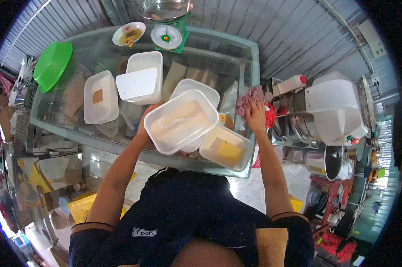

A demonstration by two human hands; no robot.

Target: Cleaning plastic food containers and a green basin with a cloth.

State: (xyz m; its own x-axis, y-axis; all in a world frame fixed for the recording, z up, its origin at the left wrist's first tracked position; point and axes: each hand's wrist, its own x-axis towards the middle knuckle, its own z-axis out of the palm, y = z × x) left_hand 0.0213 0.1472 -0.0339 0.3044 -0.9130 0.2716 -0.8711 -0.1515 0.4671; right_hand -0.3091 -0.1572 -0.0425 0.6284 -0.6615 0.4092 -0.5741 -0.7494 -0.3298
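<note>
My right hand (255,115) rests with spread fingers on a crumpled mauve cloth (249,100) at the right edge of the glass-topped counter (120,147). A red and white cloth (270,115) lies beside it. My left hand (145,121) is at the left side of a translucent plastic tub (184,121) holding pale powder and a white scoop; the tub hides some fingers, so its grip is unclear. That tub overlaps another translucent container (201,90) behind it. Nearer me, a lidded container (226,148) with a yellow patch touches its lower right side.
White containers (144,63) and a translucent tub (101,96) stand left. A green basin (53,66), a bowl of yellowish liquid (129,33) and a dial scale (166,36) line the far side. A large white-housed machine (334,106) with metal bowls stands right.
</note>
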